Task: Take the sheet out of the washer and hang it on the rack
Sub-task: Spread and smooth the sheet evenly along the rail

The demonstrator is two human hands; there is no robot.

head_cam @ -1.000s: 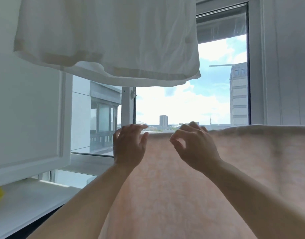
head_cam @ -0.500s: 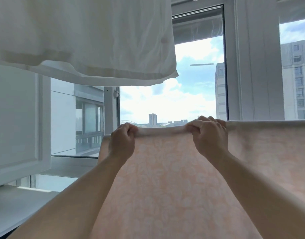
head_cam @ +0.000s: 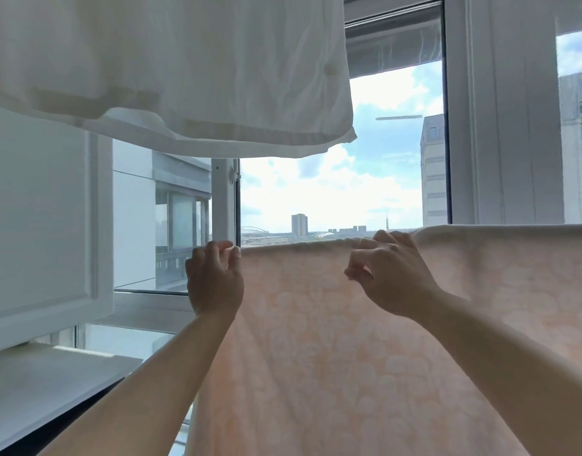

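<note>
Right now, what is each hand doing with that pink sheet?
Left hand: fingers curled at the left end of the sheet top edge; a real grip cannot be told.
Right hand: fingers loosely curled at the edge, apparently holding nothing.

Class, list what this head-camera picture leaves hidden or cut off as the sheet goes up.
- Rack: head view; the peach sheet draped over it hides the bar.
- Sheet's lower edge: cut off by the frame bottom.
- White laundry overhead: its top is cut off by the upper edge.
- Washer: not in view.
</note>
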